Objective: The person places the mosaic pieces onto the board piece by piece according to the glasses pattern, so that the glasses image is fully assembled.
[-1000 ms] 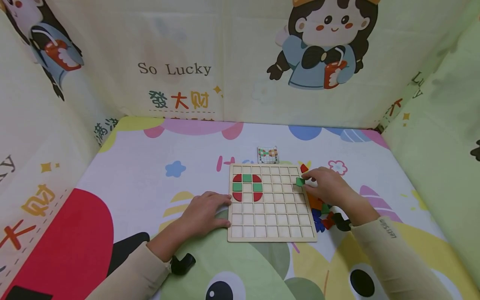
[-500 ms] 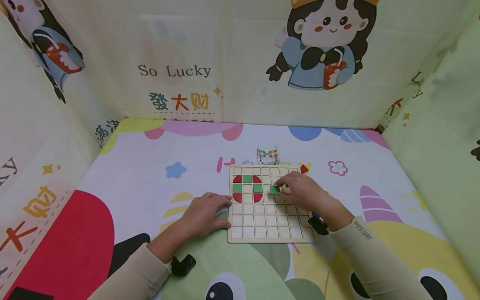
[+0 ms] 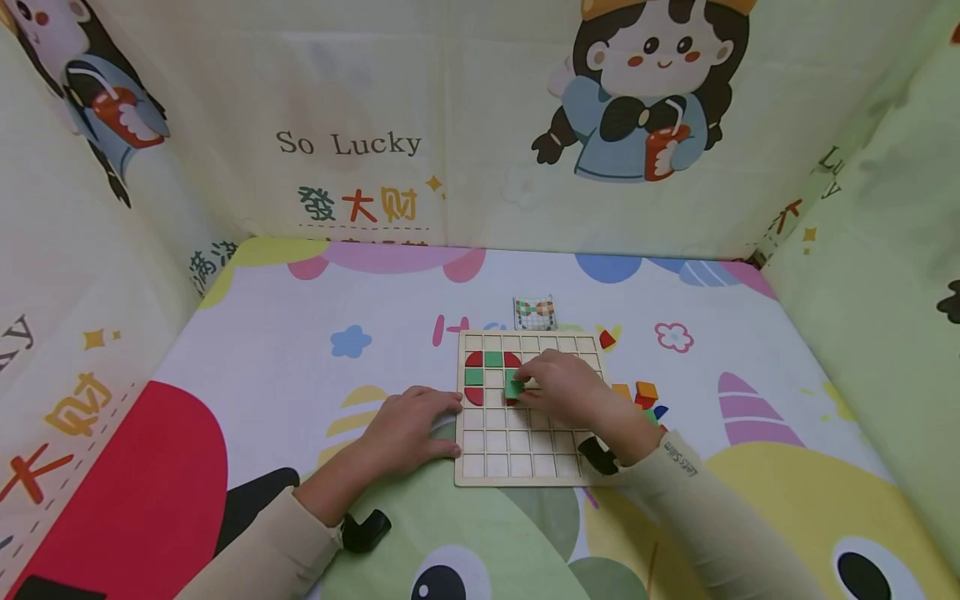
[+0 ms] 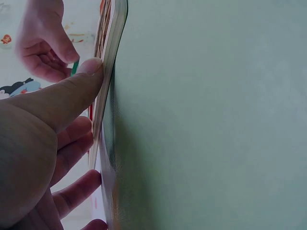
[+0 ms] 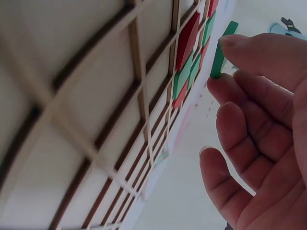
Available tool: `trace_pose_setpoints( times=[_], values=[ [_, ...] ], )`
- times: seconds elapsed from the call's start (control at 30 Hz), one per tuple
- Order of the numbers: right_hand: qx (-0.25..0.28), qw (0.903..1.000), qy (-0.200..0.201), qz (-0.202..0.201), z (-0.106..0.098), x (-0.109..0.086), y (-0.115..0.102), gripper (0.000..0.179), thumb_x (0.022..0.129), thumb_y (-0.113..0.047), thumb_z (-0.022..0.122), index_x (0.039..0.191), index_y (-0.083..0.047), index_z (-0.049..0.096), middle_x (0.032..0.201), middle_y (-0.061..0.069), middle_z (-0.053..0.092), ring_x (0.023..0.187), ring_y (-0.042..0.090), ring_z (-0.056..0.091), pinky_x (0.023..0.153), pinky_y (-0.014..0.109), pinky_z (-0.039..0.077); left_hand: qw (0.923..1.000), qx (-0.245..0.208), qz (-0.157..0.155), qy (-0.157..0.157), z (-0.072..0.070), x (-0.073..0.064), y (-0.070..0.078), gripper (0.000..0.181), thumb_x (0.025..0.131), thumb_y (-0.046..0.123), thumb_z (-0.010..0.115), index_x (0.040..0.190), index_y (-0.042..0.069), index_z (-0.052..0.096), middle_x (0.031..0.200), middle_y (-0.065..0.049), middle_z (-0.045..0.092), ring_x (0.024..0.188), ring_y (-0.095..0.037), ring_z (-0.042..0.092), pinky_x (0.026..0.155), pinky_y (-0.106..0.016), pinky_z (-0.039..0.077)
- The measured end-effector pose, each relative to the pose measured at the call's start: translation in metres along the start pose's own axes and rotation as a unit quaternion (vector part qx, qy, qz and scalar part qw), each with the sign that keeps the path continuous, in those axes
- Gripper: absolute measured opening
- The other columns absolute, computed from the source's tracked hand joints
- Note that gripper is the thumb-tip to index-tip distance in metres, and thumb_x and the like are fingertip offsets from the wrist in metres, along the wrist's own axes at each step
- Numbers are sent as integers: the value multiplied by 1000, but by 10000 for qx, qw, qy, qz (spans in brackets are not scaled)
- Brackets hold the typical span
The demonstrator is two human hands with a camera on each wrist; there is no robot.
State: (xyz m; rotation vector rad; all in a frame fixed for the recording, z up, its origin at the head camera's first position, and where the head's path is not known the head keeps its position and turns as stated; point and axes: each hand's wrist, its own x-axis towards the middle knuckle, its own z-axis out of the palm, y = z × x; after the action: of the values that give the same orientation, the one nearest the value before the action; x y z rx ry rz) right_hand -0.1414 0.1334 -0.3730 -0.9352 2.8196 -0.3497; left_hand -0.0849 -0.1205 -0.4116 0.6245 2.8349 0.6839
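A wooden grid board (image 3: pixel 525 481) lies on the printed cloth. Red quarter-round tiles (image 3: pixel 474 358) and green square tiles (image 3: pixel 474 377) sit in cells at its upper left, around an unfilled middle cell. My right hand (image 3: pixel 570 393) pinches another green square tile (image 5: pixel 224 50) between thumb and index finger. In the right wrist view this tile stands on edge, apart from the board; its other fingers are bent loosely. My left hand (image 3: pixel 408 429) rests at the board's left edge, and in the left wrist view its thumb (image 4: pixel 79 88) touches the rim with the other fingers loosely extended.
Behind the board lies a small pattern card (image 3: pixel 535 313) with coloured shapes. Orange, red, blue and green loose pieces (image 3: pixel 647 392) lie right of the board, partly behind my right arm. A red piece (image 3: pixel 607 339) sits by the top right corner. Printed cloth walls surround the table.
My right hand has carried the green square tile leftward from beyond the board's right edge to above the filled cells. My left hand has stayed at the left edge.
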Motion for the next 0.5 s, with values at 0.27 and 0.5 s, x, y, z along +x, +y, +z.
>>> trace_pose_setpoints(
  times=[0.27,0.5],
  values=[
    [-80,9999,41,-93,7,11,-10,22,90,-22,77,108,-11,76,99,0,71,94,20,62,87,37,52,10000,22,-34,-20,0,-1,0,54,80,36,85,126,16,66,134,4,61,127,-27,49,99,-51,41],
    [-100,9999,-42,-75,13,17,-13,20,90,-23,77,107,-13,77,94,-3,71,86,17,58,82,34,50,10000,25,-16,-14,-1,-1,0,56,80,38,85,128,16,66,136,4,61,127,-26,49,100,-51,42]
  ],
)
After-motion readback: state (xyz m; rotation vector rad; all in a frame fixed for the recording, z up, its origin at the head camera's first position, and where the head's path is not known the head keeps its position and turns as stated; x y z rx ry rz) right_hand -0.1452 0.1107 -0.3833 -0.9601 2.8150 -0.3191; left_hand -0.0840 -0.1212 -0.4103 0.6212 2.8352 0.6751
